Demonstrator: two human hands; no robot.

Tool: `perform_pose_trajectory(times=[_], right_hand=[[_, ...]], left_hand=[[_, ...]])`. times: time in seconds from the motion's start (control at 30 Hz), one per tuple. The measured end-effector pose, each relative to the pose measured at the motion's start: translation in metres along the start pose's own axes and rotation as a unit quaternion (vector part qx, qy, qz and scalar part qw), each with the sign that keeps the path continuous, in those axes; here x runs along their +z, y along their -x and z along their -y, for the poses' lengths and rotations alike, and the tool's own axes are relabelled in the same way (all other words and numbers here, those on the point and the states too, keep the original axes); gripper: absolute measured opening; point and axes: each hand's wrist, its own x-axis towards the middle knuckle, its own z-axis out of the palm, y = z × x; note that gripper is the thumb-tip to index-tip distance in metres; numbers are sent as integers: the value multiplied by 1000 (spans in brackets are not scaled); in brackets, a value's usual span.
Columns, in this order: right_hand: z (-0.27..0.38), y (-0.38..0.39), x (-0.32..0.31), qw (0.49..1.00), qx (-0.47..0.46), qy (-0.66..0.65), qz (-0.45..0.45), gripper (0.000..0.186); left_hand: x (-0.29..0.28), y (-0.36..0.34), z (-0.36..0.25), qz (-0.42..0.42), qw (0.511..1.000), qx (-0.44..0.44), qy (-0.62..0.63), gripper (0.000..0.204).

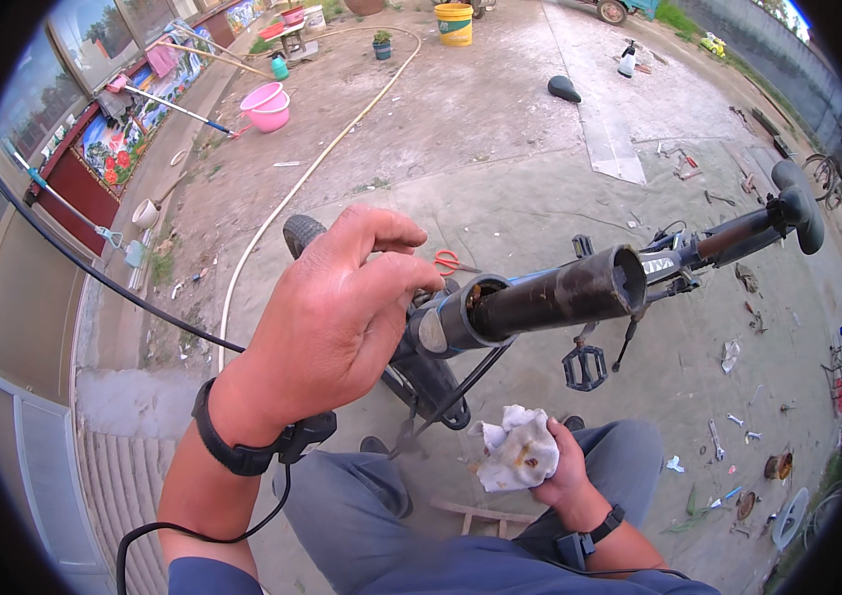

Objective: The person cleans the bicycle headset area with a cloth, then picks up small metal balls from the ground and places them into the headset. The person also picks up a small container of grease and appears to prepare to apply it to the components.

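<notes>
My left hand (337,307) is over the bicycle frame (431,332), fingers curled and fingertips by the collar of a wide tube. What they pinch, if anything, is hidden behind the hand. From that collar, with brown grime inside its rim, a dark bare tube (560,295) extends right, its round end open. Low above my lap, my right hand (568,466) grips a white cloth (520,451) with brown stains. The bicycle's black saddle (800,210) is at the far right, a pedal (585,368) hangs below the dark tube, and part of a tyre (302,234) shows behind my left hand.
Red-handled scissors (453,263) lie on the ground sheet beyond the frame. Wrenches (717,439) and several small parts are scattered at right. A loose saddle (564,89) lies farther off. A pale hose (272,213) curves along the left, near a pink bucket (266,107).
</notes>
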Motion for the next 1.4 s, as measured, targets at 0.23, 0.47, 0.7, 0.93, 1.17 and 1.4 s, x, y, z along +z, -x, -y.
perform_pose_trajectory(times=[0.23, 0.47, 0.7, 0.93, 1.17, 1.4], right_hand=[[2, -3, 8, 1000, 6, 21, -14, 59], [5, -5, 15, 999, 9, 27, -16, 60], [13, 9, 33, 996, -6, -54, 71, 65], [23, 33, 47, 987, -84, -77, 112, 67], [22, 66, 46, 980, -124, -81, 134, 63], [19, 90, 50, 968, -195, -42, 152, 52]], left_hand=[[2, -7, 2, 25, 999, 36, 1, 29], [4, -7, -1, -16, 999, 42, 18, 27], [17, 21, -16, -133, 989, 17, 69, 30], [45, 51, -55, -211, 964, -42, 153, 32], [97, 85, -103, -76, 993, -28, 83, 31], [153, 99, -142, 24, 998, -49, 38, 34]])
